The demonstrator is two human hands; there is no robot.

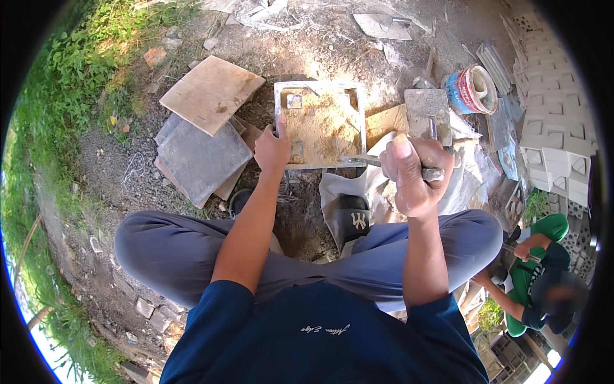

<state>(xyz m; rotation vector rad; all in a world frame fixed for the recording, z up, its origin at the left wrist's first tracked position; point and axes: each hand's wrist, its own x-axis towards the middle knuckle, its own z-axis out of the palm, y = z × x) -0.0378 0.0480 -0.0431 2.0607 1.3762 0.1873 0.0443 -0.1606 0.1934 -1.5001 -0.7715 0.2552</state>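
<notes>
In front of my knees lies a square panel [320, 131] with a pale rim and a rough, sandy crust over its face; small grey squares show through on its left side. My left hand [272, 150] grips the panel's left edge, one finger stretched along the rim. In my right hand [416, 173], closed in a fist with the thumb on top, is a metal hand tool [363, 160]. Its narrow end points left over the panel's lower right corner, and the handle's butt pokes out on the right. Its exact kind is unclear.
Tiles, a tan one [212, 93] and a grey one [204, 157], are stacked at left. At right stand a grey slab [427, 112] and a paint bucket [457, 93]. Pale hollow blocks [556, 121] rise at far right. A person in green [537, 275] works at lower right.
</notes>
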